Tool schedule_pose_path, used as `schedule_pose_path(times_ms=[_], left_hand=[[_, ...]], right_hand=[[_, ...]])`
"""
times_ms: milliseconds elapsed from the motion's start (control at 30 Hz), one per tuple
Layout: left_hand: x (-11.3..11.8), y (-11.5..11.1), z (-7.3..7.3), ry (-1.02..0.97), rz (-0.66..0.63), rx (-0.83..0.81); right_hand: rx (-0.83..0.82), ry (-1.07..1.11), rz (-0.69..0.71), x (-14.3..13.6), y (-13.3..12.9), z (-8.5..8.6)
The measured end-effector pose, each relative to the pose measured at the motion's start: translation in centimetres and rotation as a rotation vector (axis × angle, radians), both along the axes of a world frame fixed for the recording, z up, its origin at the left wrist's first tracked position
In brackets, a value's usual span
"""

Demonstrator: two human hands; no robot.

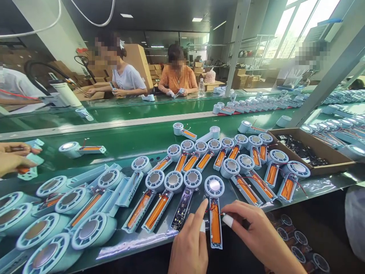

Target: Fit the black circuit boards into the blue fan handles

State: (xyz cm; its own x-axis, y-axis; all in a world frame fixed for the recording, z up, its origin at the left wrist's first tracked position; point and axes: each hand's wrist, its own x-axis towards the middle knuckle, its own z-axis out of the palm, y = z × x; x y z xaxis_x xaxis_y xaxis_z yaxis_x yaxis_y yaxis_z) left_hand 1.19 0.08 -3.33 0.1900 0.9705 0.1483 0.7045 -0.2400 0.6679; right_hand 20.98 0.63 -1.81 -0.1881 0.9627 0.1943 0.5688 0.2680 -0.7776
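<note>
Item, nearest: a pair of bare hands, white covers on some fingertips. Left hand [189, 245]: at the left side of an open fan unit [215, 222], forefinger extended toward its upper end; whether it gripped the shell could not be told. Right hand [255, 234]: thumb and forefinger together, clamped on thin wires [222, 214] at the unit's right side. Fan unit: pale blue, round head away from the wearer, open handle pointing back over the near edge of the counter [128, 249], orange cell [216, 232] exposed. Handling, as judged: light, with a stiff, smooth, slightly slippery shell, best taken by the handle's side walls or the head's rim; wires soft and fragile, their joints poorly suited to a tug, and the cell better left unpressed. Item, below the counter at right: more round-headed units [298, 253], dim. Item, just left of the held unit: one unit with a dark circuit board [182, 207] along its handle. Item, around and beyond: many similar units, most with orange cells. Item, at right: a cardboard box [327, 171] of small dark parts [302, 150]. Item, at far left: a co-worker's hands [14, 158] at a pale blue piece. Item, farther: a green strip [137, 137]; across it, a person in white [128, 78], a person in orange [178, 78] and a clear bottle [201, 89]. Item, rearmost: stacked cartons.
</note>
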Motion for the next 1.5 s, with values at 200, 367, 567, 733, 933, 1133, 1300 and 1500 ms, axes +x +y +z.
schedule_pose_path(times_ms=[200,367,567,733,933,1133,1300,1500], left_hand=[[-0.1,0.1,0.3,0.245,-0.032,0.025],[-0.3,0.0,0.3,0.388,-0.041,0.083],[0.1,0.0,-0.2,-0.047,0.079,0.106],[1.0,0.0,0.2,-0.281,0.248,-0.014],[1.7,-0.1,0.4,-0.377,0.241,0.019],[1.8,-0.1,-0.6,-0.349,0.258,0.095],[1.0,-0.2,-1.0,-0.174,0.097,0.354],[1.8,-0.9,-2.7,-0.101,0.187,0.52]], right_hand=[[0.04,0.265,-0.18,-1.8,1.0,0.5],[-0.141,0.519,-0.196,-3.2,1.8,0.7],[-0.016,0.333,-0.121,-4.8,2.0,0.8],[0.195,0.125,-0.073,-4.8,2.2,0.6],[0.232,-0.093,-0.031,-4.1,1.7,0.6],[0.339,-0.34,-0.028,-3.9,1.2,1.4],[0.528,-0.435,-0.05,-4.6,1.2,1.4],[0.578,-0.285,-0.127,-5.4,1.0,0.1]])
